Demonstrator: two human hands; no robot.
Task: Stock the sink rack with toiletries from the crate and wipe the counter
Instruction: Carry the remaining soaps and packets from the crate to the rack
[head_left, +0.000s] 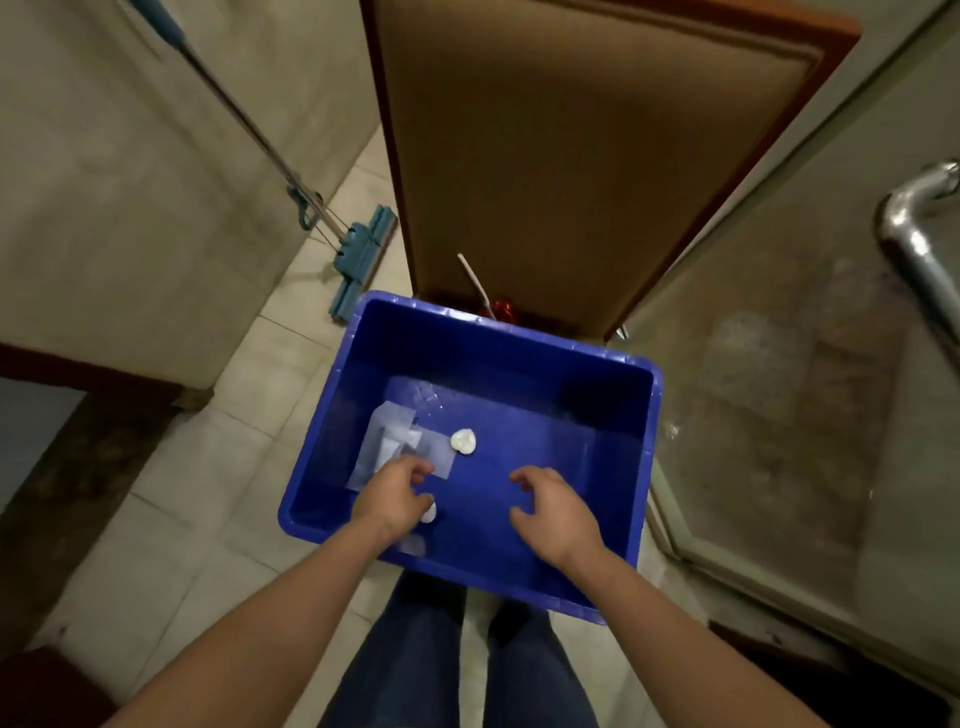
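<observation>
- Blue plastic crate (519, 374): rectangular and open-topped, standing on pale floor tiles (208, 467) just ahead of the person's legs (415, 649).
- Packets (400, 447): several flat, translucent sachets overlapping on the crate floor in its left half. What they contain cannot be read.
- White lump (463, 441): small and rounded, on the crate floor just right of the packets, near the crate's middle.
- Second white lump (428, 513): on the crate floor toward the near wall, partly hidden under the left hand.
- Left hand (395, 493): reaching inside the crate with fingers curled downward, fingertips at the near edge of the packets. Whether it actually pinches a packet cannot be told.
- Right hand (556, 506): inside the crate over bare floor, right of the left hand and apart from it. Its fingers are loosely bent and spread, holding nothing.
- Mop (358, 260): teal head on the tiles beyond the crate's far left corner, with its metal pole slanting up along the wall.
- Door (571, 156): brown and panelled, directly beyond the crate's far side.
- Red object (501, 309) and white stick (475, 280): just behind the crate's far rim at the door's foot, and not identifiable.
- Glass panel (779, 364): right of the crate, water-stained, bearing a chrome handle (914, 244).
</observation>
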